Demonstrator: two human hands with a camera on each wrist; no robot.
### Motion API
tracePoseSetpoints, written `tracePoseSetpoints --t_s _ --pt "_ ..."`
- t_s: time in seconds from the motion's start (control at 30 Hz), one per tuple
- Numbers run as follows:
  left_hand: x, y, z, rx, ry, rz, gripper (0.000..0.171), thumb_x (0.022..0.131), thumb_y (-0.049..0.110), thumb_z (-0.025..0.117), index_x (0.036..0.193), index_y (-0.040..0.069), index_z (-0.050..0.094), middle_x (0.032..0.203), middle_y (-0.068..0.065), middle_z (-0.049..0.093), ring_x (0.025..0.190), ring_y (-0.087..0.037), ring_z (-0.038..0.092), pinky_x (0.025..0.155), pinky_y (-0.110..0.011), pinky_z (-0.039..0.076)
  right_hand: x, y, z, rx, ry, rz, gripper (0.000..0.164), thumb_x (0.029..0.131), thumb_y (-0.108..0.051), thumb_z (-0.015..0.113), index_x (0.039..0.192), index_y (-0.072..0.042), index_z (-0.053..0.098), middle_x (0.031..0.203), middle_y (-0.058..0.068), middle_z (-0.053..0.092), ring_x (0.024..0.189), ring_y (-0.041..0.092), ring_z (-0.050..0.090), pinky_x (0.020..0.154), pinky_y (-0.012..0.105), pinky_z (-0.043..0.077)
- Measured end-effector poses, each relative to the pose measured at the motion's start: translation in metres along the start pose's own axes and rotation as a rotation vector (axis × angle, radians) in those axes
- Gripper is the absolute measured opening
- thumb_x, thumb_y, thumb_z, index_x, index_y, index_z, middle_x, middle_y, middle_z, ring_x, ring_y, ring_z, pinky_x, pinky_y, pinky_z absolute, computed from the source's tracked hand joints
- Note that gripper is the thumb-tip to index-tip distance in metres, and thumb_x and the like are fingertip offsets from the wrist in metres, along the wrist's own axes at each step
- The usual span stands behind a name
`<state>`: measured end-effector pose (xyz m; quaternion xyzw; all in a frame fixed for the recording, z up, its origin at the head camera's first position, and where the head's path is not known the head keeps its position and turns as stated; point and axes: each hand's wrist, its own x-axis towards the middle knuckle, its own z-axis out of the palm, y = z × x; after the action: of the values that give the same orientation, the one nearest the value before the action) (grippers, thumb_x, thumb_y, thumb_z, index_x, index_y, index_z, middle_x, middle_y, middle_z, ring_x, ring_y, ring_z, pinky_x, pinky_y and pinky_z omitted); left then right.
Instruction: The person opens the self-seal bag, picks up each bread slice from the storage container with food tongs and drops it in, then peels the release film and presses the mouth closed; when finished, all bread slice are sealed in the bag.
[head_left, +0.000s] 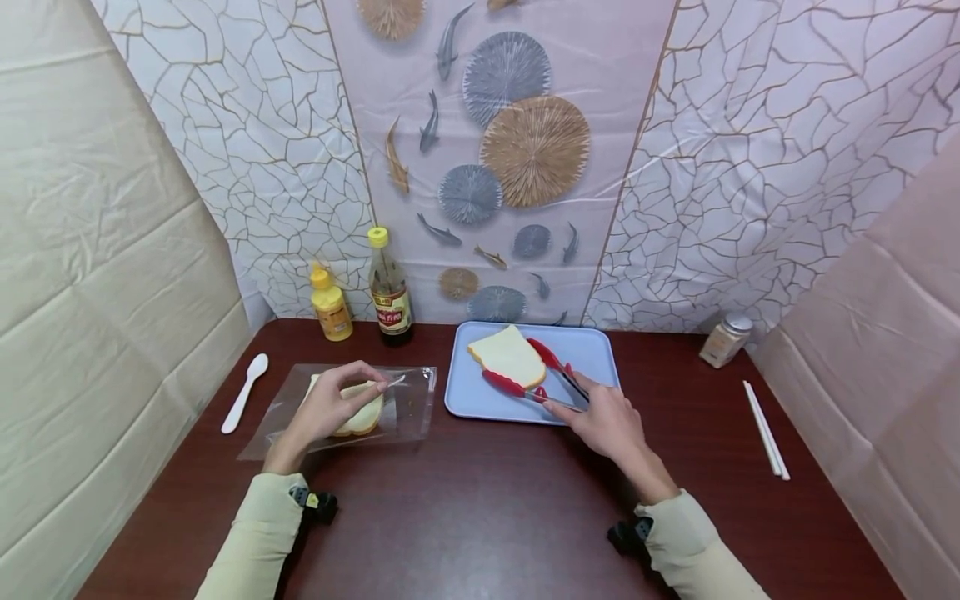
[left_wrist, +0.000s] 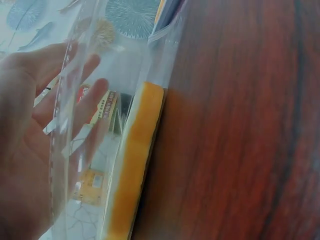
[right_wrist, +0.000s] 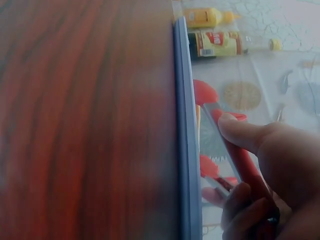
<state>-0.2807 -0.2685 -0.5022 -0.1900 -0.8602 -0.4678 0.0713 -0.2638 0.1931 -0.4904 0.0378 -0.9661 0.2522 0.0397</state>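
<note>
My left hand (head_left: 330,404) pinches the upper film of a clear plastic bag (head_left: 412,412) between thumb and forefinger. Inside the bag lies a slice of bread (head_left: 366,417), partly hidden under that hand; its orange crust (left_wrist: 132,160) shows edge-on in the left wrist view. My right hand (head_left: 609,421) grips metal tongs (right_wrist: 235,145) with red tips. Their two arms are spread, and the red tips (head_left: 504,382) lie at the right and front sides of a second bread slice (head_left: 510,357). That slice sits on a light blue tray (head_left: 465,400).
Behind the bag stand a yellow squeeze bottle (head_left: 332,310) and a dark sauce bottle (head_left: 390,296) with a yellow cap. A white spoon (head_left: 244,396) lies at the left. To the right are a small shaker jar (head_left: 726,340) and white chopsticks (head_left: 767,432). Fabric walls surround the table (head_left: 480,517).
</note>
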Motion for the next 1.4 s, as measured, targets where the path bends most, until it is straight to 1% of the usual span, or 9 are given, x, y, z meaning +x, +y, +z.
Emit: tracePoseSetpoints --t_s 0.13,0.33,0.43,0.53,0.67,0.77,0.93,1.17,1.4 --pt "0.002 0.002 -0.001 0.032 0.054 0.015 0.016 0.102 0.034 0.079 0.111 0.021 0.081 0.11 0.009 0.081 0.112 -0.011 0.074 0.109 -0.057 0.056 0.0 0.007 -0.002 0.003 0.005 -0.028 0.095 0.091 -0.069 0.078 0.159 -0.009 0.054 0.154 0.026 0.06 0.121 0.044 0.068 0.079 0.052 0.057" --pt "0.002 0.004 0.0 0.018 0.086 0.056 0.014 0.102 0.032 0.078 0.109 0.021 0.082 0.118 0.001 0.082 0.115 -0.01 0.074 0.106 -0.058 0.057 0.002 0.016 -0.003 0.061 0.006 -0.073 0.092 0.092 -0.066 0.078 0.159 -0.009 0.054 0.157 0.024 0.059 0.117 0.038 0.069 0.075 0.042 0.052" --pt "0.002 0.004 0.0 0.004 0.096 0.047 0.01 0.102 0.032 0.079 0.107 0.024 0.082 0.12 0.0 0.082 0.116 -0.009 0.074 0.106 -0.057 0.056 0.002 0.017 -0.002 0.093 0.002 -0.118 0.092 0.091 -0.07 0.077 0.16 -0.012 0.054 0.159 0.021 0.058 0.122 0.035 0.068 0.08 0.044 0.056" --pt "0.002 0.006 0.0 -0.005 0.097 0.032 0.01 0.102 0.032 0.079 0.107 0.025 0.083 0.119 0.003 0.082 0.116 -0.009 0.074 0.107 -0.056 0.056 0.001 0.014 -0.001 0.113 0.004 -0.179 0.091 0.09 -0.073 0.076 0.159 -0.017 0.056 0.158 0.016 0.059 0.132 0.033 0.067 0.091 0.051 0.06" --pt "0.002 0.007 0.0 0.012 0.1 0.035 0.011 0.102 0.03 0.079 0.11 0.024 0.083 0.118 0.005 0.082 0.115 -0.009 0.074 0.105 -0.054 0.057 -0.001 0.007 0.0 0.133 0.012 -0.277 0.084 0.091 -0.068 0.078 0.157 -0.02 0.058 0.154 0.011 0.064 0.135 0.031 0.067 0.102 0.055 0.06" --pt "0.002 0.008 0.0 0.012 0.112 0.041 0.011 0.101 0.028 0.08 0.109 0.021 0.084 0.116 0.005 0.082 0.113 -0.008 0.074 0.103 -0.052 0.058 -0.004 0.0 0.0 0.142 0.003 -0.338 0.081 0.092 -0.065 0.079 0.156 -0.021 0.06 0.151 0.009 0.067 0.133 0.028 0.069 0.102 0.051 0.06" --pt "0.001 0.006 -0.001 0.0 0.123 0.033 0.008 0.1 0.029 0.081 0.106 0.024 0.084 0.112 0.007 0.082 0.112 -0.005 0.074 0.104 -0.054 0.058 -0.011 -0.01 0.001 0.152 -0.05 -0.417 0.078 0.092 -0.063 0.081 0.156 -0.023 0.06 0.15 0.003 0.068 0.129 0.023 0.071 0.099 0.047 0.06" --pt "0.0 0.005 -0.002 0.005 0.096 -0.006 0.014 0.101 0.036 0.079 0.111 0.026 0.084 0.111 0.01 0.082 0.112 -0.006 0.073 0.105 -0.057 0.058 -0.015 -0.017 0.004 0.172 -0.131 -0.454 0.077 0.091 -0.061 0.082 0.156 -0.027 0.059 0.15 -0.004 0.068 0.132 0.017 0.069 0.105 0.046 0.059" --pt "-0.002 0.005 -0.003 0.001 0.07 -0.008 0.016 0.102 0.035 0.079 0.112 0.024 0.084 0.109 0.01 0.082 0.112 -0.013 0.074 0.105 -0.06 0.057 -0.014 -0.022 0.01 0.181 -0.167 -0.491 0.075 0.091 -0.061 0.083 0.155 -0.027 0.061 0.149 -0.005 0.068 0.135 0.014 0.068 0.109 0.046 0.058"
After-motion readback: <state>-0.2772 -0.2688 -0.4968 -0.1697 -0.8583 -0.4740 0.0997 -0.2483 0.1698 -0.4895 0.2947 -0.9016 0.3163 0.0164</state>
